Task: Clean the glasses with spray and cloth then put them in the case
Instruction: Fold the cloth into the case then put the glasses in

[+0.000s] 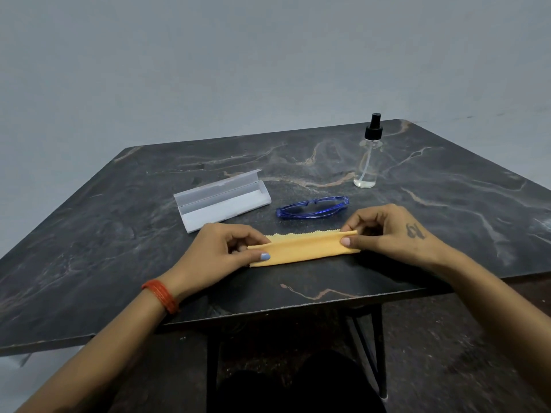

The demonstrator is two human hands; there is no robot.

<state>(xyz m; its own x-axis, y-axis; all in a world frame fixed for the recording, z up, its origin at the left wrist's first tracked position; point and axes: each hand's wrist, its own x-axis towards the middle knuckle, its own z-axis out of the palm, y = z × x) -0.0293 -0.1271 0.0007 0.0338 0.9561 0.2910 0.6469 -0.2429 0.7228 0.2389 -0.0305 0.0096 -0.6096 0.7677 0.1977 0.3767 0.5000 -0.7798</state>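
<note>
A yellow-orange cloth [304, 247], folded into a long strip, lies on the dark marble table [119, 234] near its front edge. My left hand [222, 248] pinches the cloth's left end between thumb and fingers. My right hand [387, 231] pinches its right end the same way. Just behind the cloth lie the folded blue glasses [313, 207]. A white translucent case [222, 201] stands open to the left of the glasses. A clear spray bottle [368, 156] with a black nozzle stands upright behind them on the right.
The table's front edge runs just below my wrists, with black metal legs [378, 347] underneath. A plain grey wall rises behind the table. Bare tabletop stretches to the left and right of the objects.
</note>
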